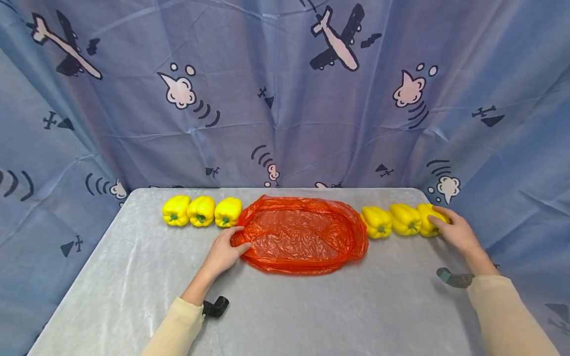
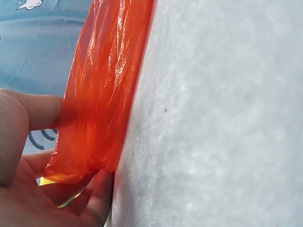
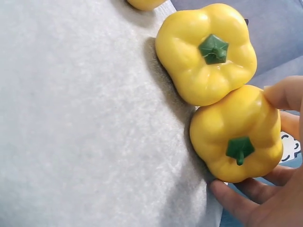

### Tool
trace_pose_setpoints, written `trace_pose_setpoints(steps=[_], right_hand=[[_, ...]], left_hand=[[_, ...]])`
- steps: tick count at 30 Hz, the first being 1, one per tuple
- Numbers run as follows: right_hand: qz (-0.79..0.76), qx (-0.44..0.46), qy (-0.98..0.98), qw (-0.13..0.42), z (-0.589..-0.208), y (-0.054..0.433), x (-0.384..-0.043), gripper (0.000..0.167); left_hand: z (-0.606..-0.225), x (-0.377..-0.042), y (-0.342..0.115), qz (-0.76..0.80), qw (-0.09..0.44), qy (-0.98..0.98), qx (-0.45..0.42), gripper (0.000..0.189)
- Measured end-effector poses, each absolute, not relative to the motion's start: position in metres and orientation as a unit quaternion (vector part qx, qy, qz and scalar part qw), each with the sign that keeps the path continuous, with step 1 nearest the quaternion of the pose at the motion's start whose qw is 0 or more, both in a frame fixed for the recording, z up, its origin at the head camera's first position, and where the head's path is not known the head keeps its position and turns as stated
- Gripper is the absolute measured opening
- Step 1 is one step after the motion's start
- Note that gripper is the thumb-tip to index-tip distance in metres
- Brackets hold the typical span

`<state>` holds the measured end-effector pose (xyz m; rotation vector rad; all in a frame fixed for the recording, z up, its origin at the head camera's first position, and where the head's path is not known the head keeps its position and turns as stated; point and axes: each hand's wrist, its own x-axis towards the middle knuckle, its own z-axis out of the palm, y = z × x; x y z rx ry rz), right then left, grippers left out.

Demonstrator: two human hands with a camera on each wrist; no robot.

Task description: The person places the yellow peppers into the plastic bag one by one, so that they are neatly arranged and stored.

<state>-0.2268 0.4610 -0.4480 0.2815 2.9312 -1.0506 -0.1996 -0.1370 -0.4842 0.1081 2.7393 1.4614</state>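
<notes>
A red plastic bag [image 1: 298, 235] lies in the middle of the table with its mouth spread wide. At its left end my left hand [image 1: 224, 249] holds the rim, thumb and fingers around the thin film. In the left wrist view the translucent bag [image 2: 102, 94] covers part of the thumb. My right hand [image 1: 458, 235] grips the outermost yellow bell pepper [image 1: 426, 226] on the right; its green stem shows in the right wrist view, where the pepper [image 3: 236, 123] touches its neighbour [image 3: 206, 71]. Two yellow bell peppers, one inner [image 1: 376, 221] and one middle [image 1: 404, 219], sit between it and the bag.
Left of the bag, three more yellow bell peppers stand in a row: an outer one [image 1: 176, 210], a middle one [image 1: 201, 211] and an inner one [image 1: 228, 211]. A blue patterned curtain [image 1: 285, 99] hangs behind and beside the grey-white table [image 1: 334, 311].
</notes>
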Motion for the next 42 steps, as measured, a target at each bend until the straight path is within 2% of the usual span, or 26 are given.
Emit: trace_pose_setpoints(steps=[10, 19, 42], right_hand=[[-0.319, 0.094, 0.942, -0.043, -0.451, 0.457, -0.222, 0.074], [-0.296, 0.074, 0.948, -0.091, -0.435, 0.45, -0.215, 0.069], [-0.289, 0.062, 0.946, -0.131, -0.375, 0.379, -0.206, 0.071]], left_hand=[[-0.483, -0.199, -0.137, 0.469, 0.015, 0.882, 0.036, 0.053], [-0.484, -0.2, -0.137, 0.466, 0.009, 0.884, 0.041, 0.054], [-0.485, -0.2, -0.137, 0.468, 0.009, 0.883, 0.034, 0.055]])
